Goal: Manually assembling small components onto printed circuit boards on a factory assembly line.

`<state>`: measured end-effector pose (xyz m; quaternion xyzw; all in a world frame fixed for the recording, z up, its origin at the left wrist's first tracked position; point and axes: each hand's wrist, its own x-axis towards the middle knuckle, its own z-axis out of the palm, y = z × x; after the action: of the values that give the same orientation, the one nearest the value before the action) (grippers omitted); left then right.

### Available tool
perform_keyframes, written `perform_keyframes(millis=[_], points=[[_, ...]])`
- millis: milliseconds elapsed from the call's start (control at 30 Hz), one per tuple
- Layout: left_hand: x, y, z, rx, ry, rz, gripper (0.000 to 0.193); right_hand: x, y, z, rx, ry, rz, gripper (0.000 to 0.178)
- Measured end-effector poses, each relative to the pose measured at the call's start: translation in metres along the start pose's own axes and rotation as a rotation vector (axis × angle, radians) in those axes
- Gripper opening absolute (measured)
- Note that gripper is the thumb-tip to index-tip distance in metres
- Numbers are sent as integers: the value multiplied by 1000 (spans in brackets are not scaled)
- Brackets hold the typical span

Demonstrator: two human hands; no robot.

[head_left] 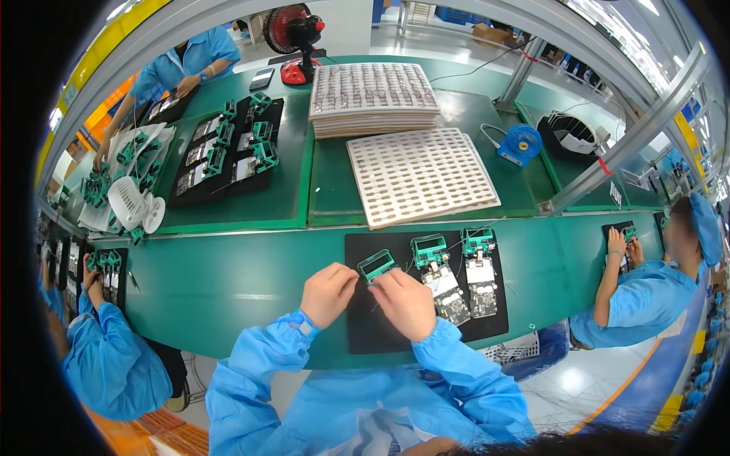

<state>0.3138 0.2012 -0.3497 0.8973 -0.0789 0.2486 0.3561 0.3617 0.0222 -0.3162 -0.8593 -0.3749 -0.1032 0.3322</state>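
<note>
In the head view, my left hand (pixel 328 295) has thumb and forefinger drawn together just left of a green frame (pixel 376 264); I cannot tell whether they pinch anything. My right hand (pixel 407 304) bends its fingers at the frame's lower edge, their grip hidden. The frame sits over the black mat (pixel 369 330), left of two circuit boards (pixel 482 285).

The head view (fisheye) looks down — near the bench (pixel 228 292).

The site is an electronics assembly workshop, identified by green-topped workbenches (pixel 220 262), circuit boards (pixel 482 286) on black mats (pixel 380 327), metal framing (pixel 639 139), and at least 3 co-workers (pixel 639 300) in blue smocks (pixel 122 365).
</note>
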Motion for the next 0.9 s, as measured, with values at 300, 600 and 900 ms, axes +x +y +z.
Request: perform_keyframes(millis=[300, 600, 900], points=[[-32, -12, -10, -202, -101, -318, 12, 20, 20, 25, 134, -245, 147, 14], [-41, -10, -9, -388, -196, -505, 25, 13, 34, 25, 152, -108, 174, 11], [-46, -33, 9, -546, -242, -652, 38, -8, 40, -28, 50, 119, 241, 11]])
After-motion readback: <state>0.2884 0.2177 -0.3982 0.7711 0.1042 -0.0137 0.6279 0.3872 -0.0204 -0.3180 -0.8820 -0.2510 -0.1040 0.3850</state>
